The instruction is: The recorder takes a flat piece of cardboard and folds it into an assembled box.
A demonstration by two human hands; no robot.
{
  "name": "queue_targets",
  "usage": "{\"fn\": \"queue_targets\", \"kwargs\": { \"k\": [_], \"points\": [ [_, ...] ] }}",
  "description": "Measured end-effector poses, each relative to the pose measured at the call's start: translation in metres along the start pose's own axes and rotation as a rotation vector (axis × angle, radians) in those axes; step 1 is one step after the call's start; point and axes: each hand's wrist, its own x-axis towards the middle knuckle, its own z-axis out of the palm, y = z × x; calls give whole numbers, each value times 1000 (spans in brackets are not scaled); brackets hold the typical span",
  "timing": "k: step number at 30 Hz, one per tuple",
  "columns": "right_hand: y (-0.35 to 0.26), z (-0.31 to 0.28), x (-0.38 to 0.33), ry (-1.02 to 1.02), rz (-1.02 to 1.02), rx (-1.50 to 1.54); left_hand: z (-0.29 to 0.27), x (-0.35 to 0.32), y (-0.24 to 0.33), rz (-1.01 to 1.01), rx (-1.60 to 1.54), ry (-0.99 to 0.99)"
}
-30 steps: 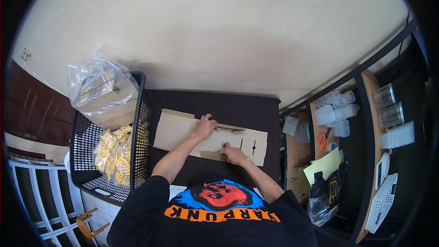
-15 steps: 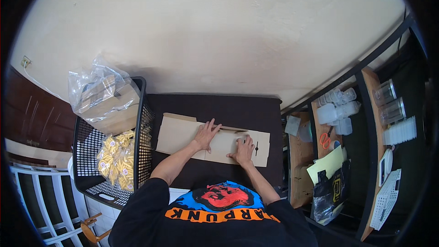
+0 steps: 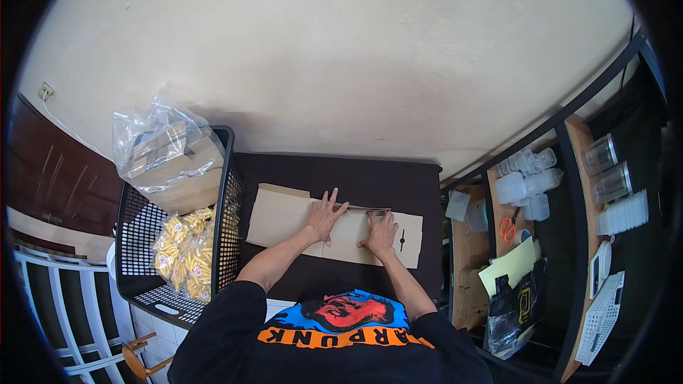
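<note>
A dark desk [image 3: 420, 192] stands against the pale wall; a flattened brown cardboard box [image 3: 284, 217] lies flat across its middle, reaching toward the right edge.

Around the flattened cardboard box [image 3: 334, 227], the dark tabletop [image 3: 370, 178] lies bare at twelve o'clock, up to the wall, and in a narrow strip at six o'clock. At nine o'clock the black mesh basket [image 3: 226, 206] walls off that side, just beside the cardboard. At three o'clock the shelf unit [image 3: 498, 242], crowded with plastic containers [image 3: 523, 181], closes the way.
</note>
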Motion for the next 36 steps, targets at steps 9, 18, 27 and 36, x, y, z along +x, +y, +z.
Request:
{"fn": "queue_targets", "kwargs": {
  "k": [9,18,27,36],
  "points": [
    [19,29,35,-10,-369,78,-7,-6,-21,4,-7,-2],
    [10,39,11,89,-356,215,4,-11,-13,58,7,-50],
    [18,51,21,224,-261,181,-4,-6,-10,78,-92,-75],
    [-3,8,43,-9,-194,351,1,-4,-21,23,-16,67]
  ]
}}
